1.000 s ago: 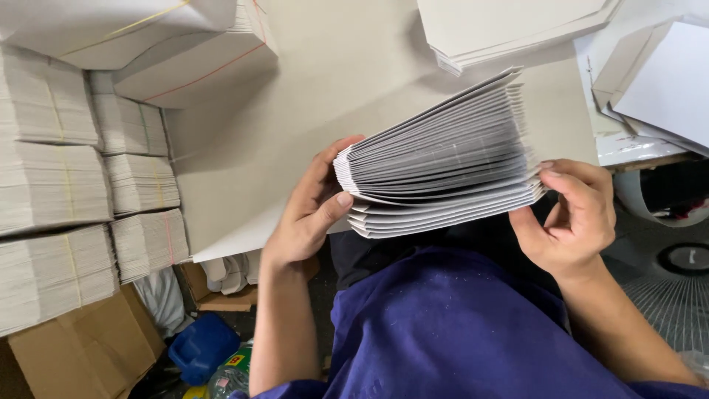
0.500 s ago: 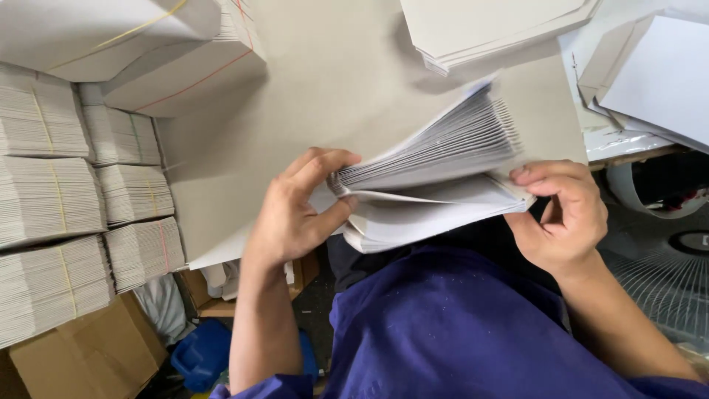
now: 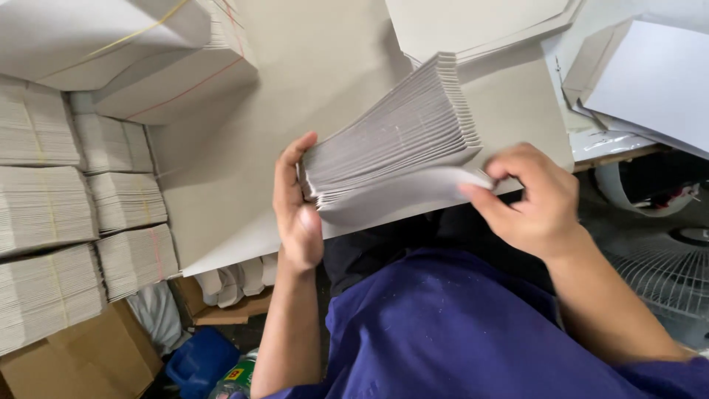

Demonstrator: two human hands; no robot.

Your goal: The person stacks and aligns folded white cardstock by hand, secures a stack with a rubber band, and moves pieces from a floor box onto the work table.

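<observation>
Fanning stack of grey flat envelopes [image 3: 391,148] above grey board tabletop [image 3: 325,66]; left hand [image 3: 295,210] gripping stack's near-left end, right hand [image 3: 535,199] pinching and peeling bottom sheet. Most sheets sitting untouched above thumb, so judging count barely started. Banded bundles of same paper [image 3: 44,229] piling at left, yellow and red bands. Cardboard box [image 3: 81,362] lower left, blue container [image 3: 199,358] beside it.

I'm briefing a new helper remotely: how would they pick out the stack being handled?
Start at the big grey board tabletop. Above its near edge, the left hand and right hand hold a fanned stack of grey folded sheets. Unlike the strapped bundles piled at left, it is loose, splayed and in the air.
</observation>
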